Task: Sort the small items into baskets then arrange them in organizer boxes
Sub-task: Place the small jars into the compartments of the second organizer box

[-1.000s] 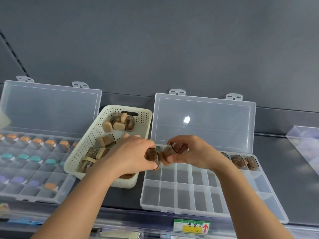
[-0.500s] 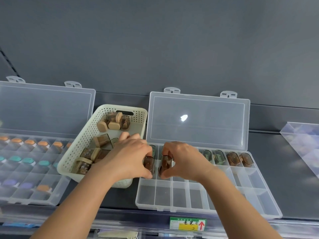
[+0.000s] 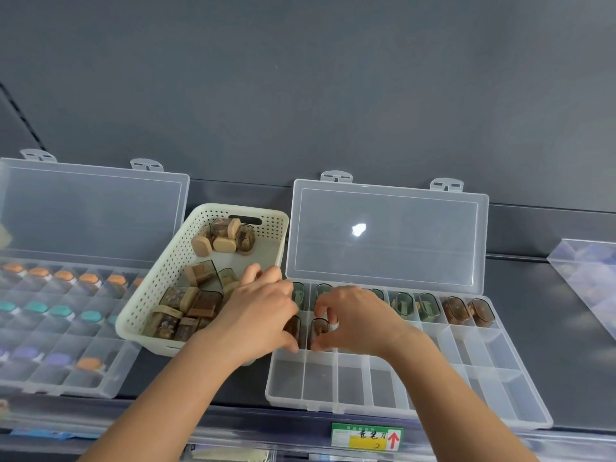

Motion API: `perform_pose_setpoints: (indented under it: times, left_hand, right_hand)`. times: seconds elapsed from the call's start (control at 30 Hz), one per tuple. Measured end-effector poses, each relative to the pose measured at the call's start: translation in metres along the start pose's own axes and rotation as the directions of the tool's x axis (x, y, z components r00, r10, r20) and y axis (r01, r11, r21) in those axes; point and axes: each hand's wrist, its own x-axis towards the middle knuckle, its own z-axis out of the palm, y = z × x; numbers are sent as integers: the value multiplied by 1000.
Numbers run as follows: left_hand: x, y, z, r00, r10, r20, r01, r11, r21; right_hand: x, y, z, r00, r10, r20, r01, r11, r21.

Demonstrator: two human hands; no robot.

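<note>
Our left hand [image 3: 263,315] and right hand [image 3: 360,323] each pinch 1 brown case [image 3: 319,330], so we should seat both squarely in separate 2nd-row compartments of the organizer box [image 3: 333,407] before releasing.

A matte, dark grey-blue wall [image 3: 300,78] fills the upper view, evenly and softly lit. A slotted upright strip [image 3: 20,116] runs diagonally at its far left. Below lies a dark grey shelf [image 3: 540,311], with a clear plastic divider [image 3: 590,271] at its right. A green-and-yellow label [image 3: 366,436] with a red arrow sits on the front rail [image 3: 233,428].
</note>
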Motion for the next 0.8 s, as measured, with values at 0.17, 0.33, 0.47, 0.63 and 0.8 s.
perform_pose_setpoints:
  times: [0.17,0.33,0.47,0.63,0.8]
  left_hand:
    - [-2,-1,6,1000,-2,-19,2,1000,-13]
    - [-7,-3,1,997,6,-80,-13,996,-84]
    - [-21,-35,-9,962,-163,-221,92,950,-300]
    - [-36,-104,5,895,-440,80,446,871,-208]
    - [-38,-109,24,889,-417,189,442,890,-114]
  right_hand:
    - [1,-1,-1,1000,6,-3,-6,1000,10]
    - [5,-8,-7,1000,-18,-20,18,1000,3]
    - [20,-32,-13,973,-135,-186,150,986,72]
    - [48,-69,-12,955,-257,-146,262,965,19]
    - [70,-97,-3,953,-279,116,298,929,-218]
